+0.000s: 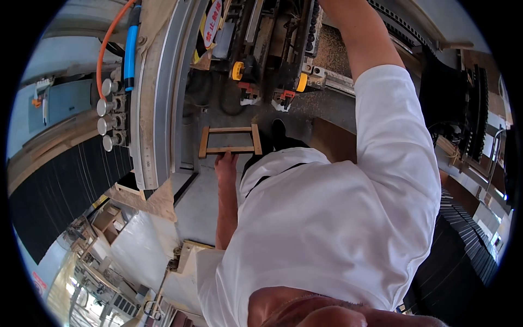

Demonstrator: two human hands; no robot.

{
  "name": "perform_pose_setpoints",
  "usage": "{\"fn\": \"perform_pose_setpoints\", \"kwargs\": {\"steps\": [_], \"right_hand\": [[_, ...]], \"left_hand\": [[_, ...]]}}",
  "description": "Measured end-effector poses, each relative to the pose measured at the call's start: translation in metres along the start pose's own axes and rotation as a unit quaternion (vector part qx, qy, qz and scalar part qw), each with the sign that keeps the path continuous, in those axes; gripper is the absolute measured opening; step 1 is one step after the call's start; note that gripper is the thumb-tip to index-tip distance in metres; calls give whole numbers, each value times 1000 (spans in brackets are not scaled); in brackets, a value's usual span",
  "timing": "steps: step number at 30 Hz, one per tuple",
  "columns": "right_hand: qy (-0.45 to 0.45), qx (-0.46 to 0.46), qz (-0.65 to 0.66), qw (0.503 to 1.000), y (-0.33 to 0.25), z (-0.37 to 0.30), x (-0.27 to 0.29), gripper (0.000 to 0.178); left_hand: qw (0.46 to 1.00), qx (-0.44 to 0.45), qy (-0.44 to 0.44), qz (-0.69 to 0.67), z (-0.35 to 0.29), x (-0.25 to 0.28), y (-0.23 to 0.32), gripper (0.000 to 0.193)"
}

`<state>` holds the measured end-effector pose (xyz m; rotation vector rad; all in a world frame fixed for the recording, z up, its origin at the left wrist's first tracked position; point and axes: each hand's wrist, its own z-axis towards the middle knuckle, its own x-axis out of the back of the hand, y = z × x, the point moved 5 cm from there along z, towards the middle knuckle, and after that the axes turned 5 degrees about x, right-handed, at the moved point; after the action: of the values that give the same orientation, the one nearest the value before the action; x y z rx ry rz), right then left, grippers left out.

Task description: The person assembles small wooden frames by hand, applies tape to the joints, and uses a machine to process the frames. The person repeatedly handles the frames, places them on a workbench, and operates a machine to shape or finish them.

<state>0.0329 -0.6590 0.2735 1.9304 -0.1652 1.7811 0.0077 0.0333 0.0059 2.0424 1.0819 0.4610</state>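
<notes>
A small wooden frame (230,130), made of two side pieces joined by two rails, is held low at my left side. My left hand (225,162) is closed round the frame's nearer rail, with part of the fingers hidden by the wood. My right arm reaches up and forward past the top edge of the picture, over the machine, so the right hand is out of sight. Below the frame lies the grey floor, and a dark shoe (278,128) shows just to its right.
Ahead stands a machine with yellow round knobs (238,71) and a sawdust-strewn bed (333,52). A tall metal beam (163,103) rises close on the left, with silver knobs (108,125) and a blue hose (131,57). Black pleated covers (71,185) hang farther left.
</notes>
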Motion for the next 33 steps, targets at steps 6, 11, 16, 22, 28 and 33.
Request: {"fn": "perform_pose_setpoints", "kwargs": {"steps": [6,11,16,22,28,33], "right_hand": [[34,7,-1,999,29,5,-22,21],[-70,5,-76,995,-9,-5,12,21],[-61,-9,-132,989,5,-13,2,23],[-33,-53,-66,996,6,2,-5,20],[-18,-67,-75,995,10,-2,-10,21],[107,-81,-75,988,0,-10,-11,21]], "left_hand": [[986,97,24,-135,0,-29,21,30],[980,93,63,-167,1,-14,12,28],[981,70,62,-170,2,-16,20,26],[976,99,77,-175,-15,3,13,29],[977,88,79,-180,-14,13,9,29],[980,42,126,-151,-40,25,23,28]]}}
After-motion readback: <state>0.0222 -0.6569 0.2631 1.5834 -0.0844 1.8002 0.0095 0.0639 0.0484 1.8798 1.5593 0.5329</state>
